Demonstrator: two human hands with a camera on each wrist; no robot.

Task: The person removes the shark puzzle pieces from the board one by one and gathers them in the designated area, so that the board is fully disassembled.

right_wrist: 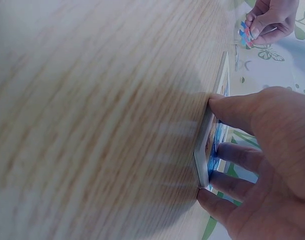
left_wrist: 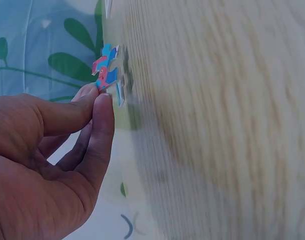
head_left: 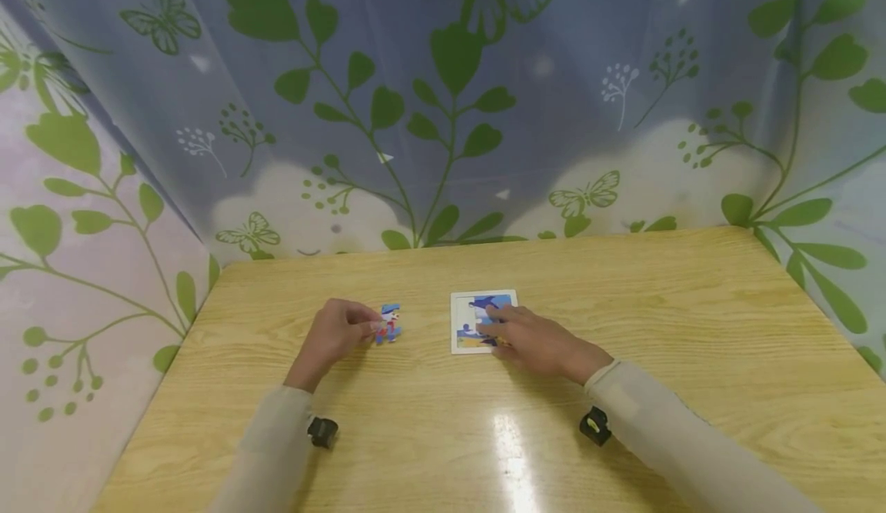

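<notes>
Nearest the viewer, a pale left sleeve [head_left: 266, 444] and a pale right sleeve [head_left: 685, 428] reach in over a light wood-grained table [head_left: 415, 436]. A small black device sits by each cuff, one at the left wrist [head_left: 322, 432] and one at the right wrist [head_left: 595, 426]. Between the arms, a bright streak of reflected light crosses the tabletop.

Farther in, the person's left hand [head_left: 335, 334] pinches a puzzle piece [left_wrist: 111, 76] between thumb and fingertip, its other fingers bent behind. The piece has an irregular, notched outline and is printed in blue, teal and red. In the head view it appears left of the puzzle board, well apart from it; whether all the printed patches there belong to one piece cannot be told.

The right hand [head_left: 543, 338] lies with its fingers extended and spread over the right part of the white-bordered puzzle board [head_left: 454, 336], thumb and fingers touching it. The board lies flat on the table. Blue picture parts show at its upper right, blue and yellow along its bottom, and a pale area at its upper left; the hand hides the rest.

Beyond the table's far edge hangs a blue-and-white curtain [head_left: 554, 90] patterned with green leaves and butterflies.
</notes>
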